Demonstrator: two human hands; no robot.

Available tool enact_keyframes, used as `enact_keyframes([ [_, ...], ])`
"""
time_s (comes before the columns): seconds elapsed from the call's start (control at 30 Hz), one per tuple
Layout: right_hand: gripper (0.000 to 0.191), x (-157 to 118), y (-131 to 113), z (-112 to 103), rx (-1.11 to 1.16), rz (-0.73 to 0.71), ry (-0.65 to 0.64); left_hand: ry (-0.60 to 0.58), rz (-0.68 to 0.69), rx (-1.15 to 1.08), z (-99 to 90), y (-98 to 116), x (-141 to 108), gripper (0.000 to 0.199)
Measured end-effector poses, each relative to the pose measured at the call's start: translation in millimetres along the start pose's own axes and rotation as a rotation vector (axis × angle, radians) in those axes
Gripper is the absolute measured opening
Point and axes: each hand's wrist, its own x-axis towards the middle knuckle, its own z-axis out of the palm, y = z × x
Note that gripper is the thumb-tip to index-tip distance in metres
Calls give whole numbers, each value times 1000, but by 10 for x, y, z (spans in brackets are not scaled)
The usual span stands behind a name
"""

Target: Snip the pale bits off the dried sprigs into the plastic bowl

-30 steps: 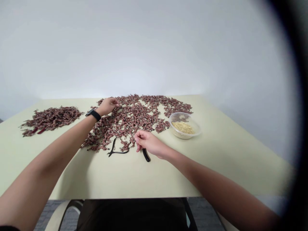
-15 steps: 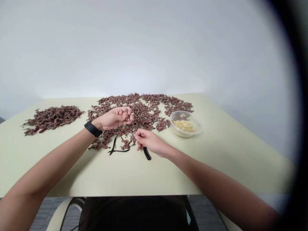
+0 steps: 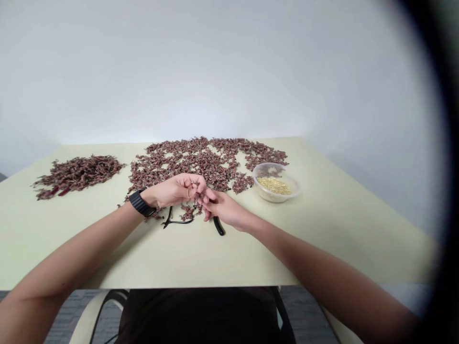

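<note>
My left hand [image 3: 175,190] and my right hand [image 3: 218,208] meet over the front of the table, fingertips together around a small dried reddish-brown sprig [image 3: 197,197]. Both hands seem to pinch it, though the fingers hide part of it. Behind them lies a wide, loose spread of similar sprigs [image 3: 193,165]. Black-handled pliers [image 3: 172,222] lie just below my left hand. A black handle [image 3: 218,226] sits under my right wrist, and I cannot tell if it belongs to the pliers.
A denser heap of dark sprigs [image 3: 77,174] lies on the pale green table [image 3: 179,263] at the left. A clear plastic bowl [image 3: 274,188] holding yellowish grains stands at the right. A chair [image 3: 96,315] shows below the table's near edge.
My left hand has moved right from over the spread, carrying the sprig, and now meets my right hand. My right fingers have opened out from their curl and reach the sprig.
</note>
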Motion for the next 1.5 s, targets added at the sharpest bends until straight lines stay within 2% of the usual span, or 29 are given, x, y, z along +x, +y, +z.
enact_keyframes([
  [0.27,34,35,56,-13,20,-1,11,-54,24,-60,129,-69,5,18],
  [0.57,22,64,31,-6,39,35,33,-35,24,-100,202,-137,5,34],
  [0.67,18,62,30,-9,-31,11,52,-12,27,-109,225,-168,0,34],
  [0.73,13,62,37,-42,-181,-52,114,19,37,-128,245,-206,-13,33],
  [0.87,7,51,-13,-141,-610,-402,345,130,46,-216,288,-293,-45,26],
  [0.93,9,22,-85,-160,-669,-508,458,188,40,-275,303,-323,-46,25],
  [1.0,13,-27,-165,-138,-581,-466,526,237,25,-337,320,-346,-33,26],
  [1.17,20,-145,-257,13,-327,-419,498,247,-45,-425,411,-416,16,20],
  [1.33,19,-176,-222,92,-308,-439,451,176,-93,-457,485,-507,23,19],
  [1.5,18,-189,-222,102,-293,-473,456,157,-116,-504,457,-548,20,17],
])
